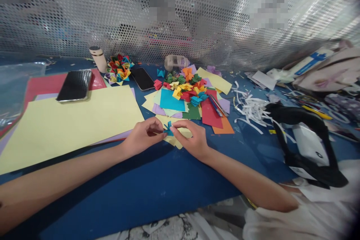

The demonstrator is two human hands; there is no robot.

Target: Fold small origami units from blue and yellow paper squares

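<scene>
Between my two hands is a small blue folded paper piece (168,129), held just above the blue table (135,191). My left hand (144,135) pinches its left side between thumb and fingers. From the right, my right hand (192,137) grips the piece with thumb and forefinger. Pale yellow paper squares (177,142) lie under the hands. Just beyond sit a flat blue paper square (172,100) and a pile of folded paper pieces (187,86) in red, yellow, green, orange and blue.
Large yellow sheets (75,120) lie left, with a phone (75,85) on top. Behind are a second phone (143,79), a paper ball (119,68) and a pale cylinder (98,59). Rightward are pens (216,105), white paper strips (251,110) and a black strap (284,138).
</scene>
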